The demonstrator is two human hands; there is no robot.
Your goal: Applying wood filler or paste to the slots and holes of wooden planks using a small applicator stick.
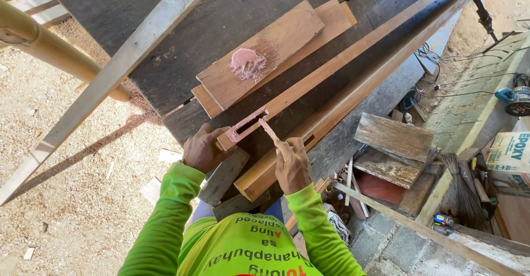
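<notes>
My left hand (203,149) grips the near end of a long wooden rail (331,69) that lies diagonally across a dark workbench (182,44). The rail end has a slot cut in it, smeared with pink putty (243,126). My right hand (291,164) holds a thin flat wooden stick (269,129) whose tip touches the putty at the slot. A second long rail (364,85) lies beside the first, under my right hand. Behind them, a short board (265,52) carries a blob of pink putty (247,63).
A pale plank (105,83) and a bamboo pole (49,47) cross at left above sawdust-covered ground. At right lie wood offcuts (393,138), a small broom (462,185), cables, a blue power tool (513,96) and a cardboard box (509,154).
</notes>
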